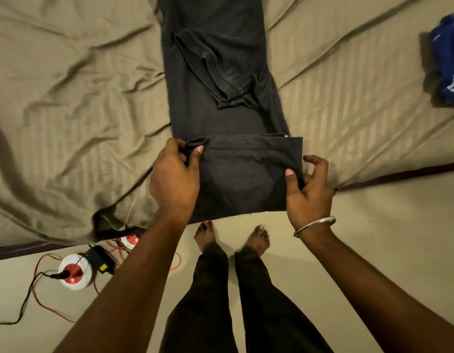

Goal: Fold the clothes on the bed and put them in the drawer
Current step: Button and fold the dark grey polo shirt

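A dark grey garment (221, 72) lies lengthwise on the bed, its sides folded in so that it forms a long strip. Its near end is turned up over itself at the bed's front edge. My left hand (175, 174) pinches the left corner of that turned-up part between thumb and fingers. My right hand (307, 189), with a metal bangle on the wrist, pinches the right edge of the same fold. A blue garment (447, 62) lies crumpled at the bed's right edge.
The bed (68, 98) wears a wrinkled tan striped sheet. On the floor at the left sit a white and red extension reel (75, 272), a black adapter (101, 259) and loose orange and black cables. My bare feet stand just below the bed's edge.
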A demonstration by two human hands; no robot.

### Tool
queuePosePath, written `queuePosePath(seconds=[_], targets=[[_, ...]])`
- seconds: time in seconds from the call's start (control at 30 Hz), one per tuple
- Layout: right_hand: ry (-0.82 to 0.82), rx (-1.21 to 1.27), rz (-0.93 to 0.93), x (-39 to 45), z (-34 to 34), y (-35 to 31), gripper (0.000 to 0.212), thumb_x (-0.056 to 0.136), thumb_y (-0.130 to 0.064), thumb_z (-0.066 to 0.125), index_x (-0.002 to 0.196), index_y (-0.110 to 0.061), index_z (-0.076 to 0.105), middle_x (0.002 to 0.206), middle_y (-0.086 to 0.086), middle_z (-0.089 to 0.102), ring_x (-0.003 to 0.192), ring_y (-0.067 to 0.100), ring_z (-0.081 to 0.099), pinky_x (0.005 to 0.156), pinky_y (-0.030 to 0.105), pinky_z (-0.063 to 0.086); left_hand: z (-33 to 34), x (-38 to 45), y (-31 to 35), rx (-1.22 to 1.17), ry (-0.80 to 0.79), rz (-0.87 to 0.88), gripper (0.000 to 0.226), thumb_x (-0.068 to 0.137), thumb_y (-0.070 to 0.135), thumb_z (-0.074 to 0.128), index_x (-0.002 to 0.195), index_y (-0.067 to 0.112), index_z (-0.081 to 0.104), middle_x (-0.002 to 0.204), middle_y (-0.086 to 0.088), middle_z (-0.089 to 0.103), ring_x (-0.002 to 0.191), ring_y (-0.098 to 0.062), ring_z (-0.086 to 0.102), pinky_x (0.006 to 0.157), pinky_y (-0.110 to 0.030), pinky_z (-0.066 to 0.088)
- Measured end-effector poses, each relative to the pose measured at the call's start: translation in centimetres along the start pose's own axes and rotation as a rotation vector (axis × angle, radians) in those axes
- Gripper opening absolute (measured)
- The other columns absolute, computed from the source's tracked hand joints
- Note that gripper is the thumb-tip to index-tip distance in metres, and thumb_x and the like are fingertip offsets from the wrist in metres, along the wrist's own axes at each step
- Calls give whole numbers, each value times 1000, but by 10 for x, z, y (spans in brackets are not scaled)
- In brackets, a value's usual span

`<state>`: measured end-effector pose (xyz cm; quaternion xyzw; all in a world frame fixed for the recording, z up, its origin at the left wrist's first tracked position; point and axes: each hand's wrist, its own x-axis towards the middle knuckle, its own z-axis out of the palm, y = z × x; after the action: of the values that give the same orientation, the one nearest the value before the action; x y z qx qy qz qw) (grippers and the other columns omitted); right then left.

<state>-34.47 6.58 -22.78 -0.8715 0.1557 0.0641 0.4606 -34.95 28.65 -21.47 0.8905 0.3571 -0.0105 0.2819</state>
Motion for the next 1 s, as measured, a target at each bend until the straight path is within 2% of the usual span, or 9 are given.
queuePosePath(seconds=[0.17, 0.33, 0.47, 0.57, 0.67, 0.73, 0.8, 0.93, 1.0], targets=[[213, -97, -40, -12, 5, 7, 31, 92, -38, 65, 107, -13, 58, 102, 2, 57, 87, 16, 55, 78, 23, 43, 0, -34, -20, -108, 125, -128, 52, 93, 52, 55, 120, 8, 52, 118, -12, 54, 108, -28, 53, 87, -39, 43], [92, 61, 152, -19, 9, 10, 23, 90, -33, 68, 101, -18, 57, 102, 3, 61, 92, 20, 59, 74, 18, 43, 11, -73, -40, -126, -9, -175, 56, 86, 61, 57, 119, 16, 49, 119, -6, 48, 108, -30, 53, 86, -50, 52], [-10, 80, 148, -17, -5, 9, 25, 86, -33, 73, 104, -24, 59, 97, -8, 66, 89, 8, 63, 74, 25, 50, 10, -62, -32, -62, -49, -93, 56, 85, 61, 62, 126, 23, 53, 115, -4, 50, 107, -24, 53, 84, -43, 52], [-113, 69, 165, -16, -16, 1, 23, 87, -32, 71, 107, -24, 62, 92, -15, 65, 87, -2, 61, 77, 24, 51, 6, -49, -24, -105, -92, -196, 54, 81, 54, 71, 112, 12, 57, 108, -6, 57, 103, -26, 56, 84, -40, 51], [-185, 94, 148, -15, -24, -6, 20, 88, -34, 68, 105, -25, 61, 94, -17, 67, 88, -4, 63, 74, 16, 52, 0, -44, -20, -123, -157, -296, 44, 84, 47, 70, 103, 9, 58, 95, -6, 61, 89, -26, 60, 71, -32, 44], [-231, 157, 169, -12, -28, -12, 22, 86, -32, 70, 102, -31, 56, 95, -12, 68, 89, 0, 65, 71, 11, 51, -5, -46, -21, -61, -205, -249, 38, 89, 50, 62, 82, 12, 57, 78, -6, 59, 75, -25, 58, 61, -29, 36], [-244, 219, 204, -10, -34, -21, 30, 82, -34, 73, 97, -39, 49, 90, -1, 70, 85, 10, 68, 71, 23, 55, -10, -52, -21, -78, -245, -228, 42, 93, 48, 55, 66, 17, 50, 65, -5, 54, 65, -24, 54, 55, -29, 31], [-325, 323, 248, 17, -50, -48, 31, 87, -12, 70, 91, -33, 48, 75, 21, 67, 73, 31, 67, 64, 41, 56, -34, -44, -7, -336, -286, -440, 19, 90, 27, 68, 91, 13, 55, 80, -3, 59, 78, -24, 61, 56, -28, 40], [-382, 418, 353, 39, -55, -68, 29, 90, -2, 64, 91, -28, 53, 82, 20, 70, 73, 29, 67, 58, 38, 56, -50, -26, -1, -597, -357, -598, 32, 84, 13, 74, 105, 25, 53, 96, -4, 62, 87, -28, 64, 57, -29, 45]])
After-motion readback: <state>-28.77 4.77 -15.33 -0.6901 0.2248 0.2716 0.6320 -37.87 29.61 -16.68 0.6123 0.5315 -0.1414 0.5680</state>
